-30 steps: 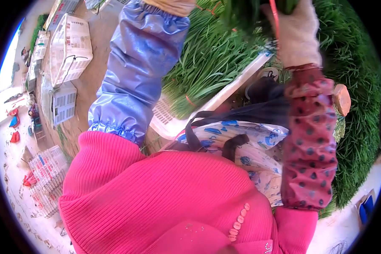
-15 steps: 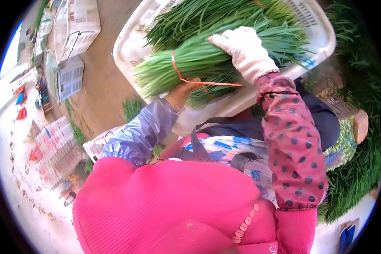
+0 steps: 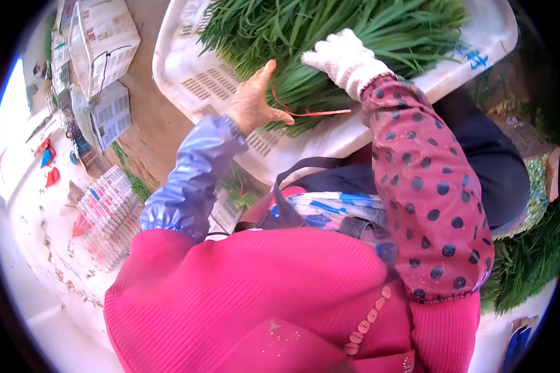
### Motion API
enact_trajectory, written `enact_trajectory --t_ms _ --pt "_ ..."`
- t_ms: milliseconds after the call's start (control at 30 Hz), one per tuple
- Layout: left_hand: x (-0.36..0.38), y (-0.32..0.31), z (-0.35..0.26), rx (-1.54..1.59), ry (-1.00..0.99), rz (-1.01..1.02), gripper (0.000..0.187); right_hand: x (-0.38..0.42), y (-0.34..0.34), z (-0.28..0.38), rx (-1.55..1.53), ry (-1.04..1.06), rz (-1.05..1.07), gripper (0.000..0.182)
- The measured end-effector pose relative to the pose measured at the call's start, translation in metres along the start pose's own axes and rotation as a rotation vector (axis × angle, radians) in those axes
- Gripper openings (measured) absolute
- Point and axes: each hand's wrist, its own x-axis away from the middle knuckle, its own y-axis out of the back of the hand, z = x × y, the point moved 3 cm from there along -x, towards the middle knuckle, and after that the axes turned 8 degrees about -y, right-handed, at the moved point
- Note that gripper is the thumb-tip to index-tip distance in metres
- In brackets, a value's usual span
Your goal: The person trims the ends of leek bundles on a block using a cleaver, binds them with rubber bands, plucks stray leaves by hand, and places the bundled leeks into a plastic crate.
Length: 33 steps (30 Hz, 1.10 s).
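Your left hand (image 3: 253,102) is bare and spread wide, holding nothing, just beside the bunch of greens (image 3: 330,50). Your gloved right hand (image 3: 342,56) lies flat on top. The greens lie in the white crate (image 3: 186,81), cut ends toward you, tips pointing away. More crates (image 3: 102,37) sit off to your left.

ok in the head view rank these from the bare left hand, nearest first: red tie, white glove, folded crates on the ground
1. red tie, just right of the left hand, on the green bundle.
2. white glove, further right, on the greens.
3. folded crates, lower left on the ground.
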Motion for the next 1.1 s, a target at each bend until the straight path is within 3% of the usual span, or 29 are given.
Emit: enact_trajectory --t_ms 67,133,167,200,267,333,367,433,467,500,600,667,700,733,800,867,1067,1100 --pt "-0.015 -0.025 -0.006 -0.087 0.086 0.123 0.148 0.001 0.008 -0.001 -0.033 0.001 0.019 0.033" --pt "-0.024 -0.042 0.001 -0.122 0.124 0.129 0.149 0.0 0.019 0.005 -0.024 -0.071 0.131 0.034" --pt "-0.026 -0.046 0.009 0.055 0.184 0.089 0.147 0.0 0.023 0.006 0.004 -0.07 0.121 0.037" --pt "-0.03 -0.046 0.012 0.236 0.244 0.047 0.146 0.001 0.026 0.006 -0.003 -0.08 0.02 0.037" --pt "-0.031 -0.037 0.02 0.372 0.258 0.108 0.141 0.01 0.041 0.0 0.002 -0.065 -0.473 0.035" --pt "-0.033 -0.027 0.035 0.6 0.231 0.14 0.137 0.011 0.077 0.004 -0.023 -0.149 -0.765 0.026" --pt "-0.036 -0.023 0.038 0.6 0.223 0.143 0.137 0.02 0.094 0.006 -0.129 -0.198 -0.673 0.028" --pt "-0.043 -0.006 0.032 0.297 0.44 0.351 0.138 0.028 0.117 0.014 -0.266 -0.131 -0.474 0.032" --pt "-0.042 -0.038 0.076 0.214 0.284 0.304 0.138 0.026 0.117 0.019 -0.317 -0.091 -0.346 0.035" --pt "-0.049 -0.05 0.076 0.119 0.237 0.331 0.138 0.032 0.115 0.024 -0.297 -0.027 -0.318 0.035" --pt "-0.054 -0.059 0.076 0.257 0.371 0.33 0.136 0.018 0.072 0.024 -0.256 -0.155 0.045 0.028" --pt "-0.056 -0.051 0.06 0.169 0.507 0.365 0.133 0.03 0.063 0.021 -0.193 -0.082 0.098 0.018" --pt "-0.057 -0.052 0.056 0.142 0.525 0.357 0.127 0.036 0.06 0.021 -0.321 -0.075 0.121 0.013" --pt "-0.057 -0.05 0.053 0.146 0.533 0.342 0.127 0.034 0.056 0.024 -0.369 0.009 0.352 0.014" --pt "-0.058 -0.05 0.045 0.281 0.519 0.411 0.12 0.047 0.055 0.032 -0.354 0.037 0.458 0.021" --pt "-0.056 -0.072 0.07 0.449 0.48 0.303 0.115 0.049 0.041 0.03 -0.338 -0.01 0.465 0.022" --pt "-0.035 -0.063 0.039 0.185 0.569 0.142 0.121 0.022 -0.016 0.002 -0.307 -0.333 0.274 0.026" --pt "-0.022 -0.052 0.023 -0.059 0.464 -0.038 0.11 0.019 -0.023 0.0 -0.309 -0.351 0.281 0.027"
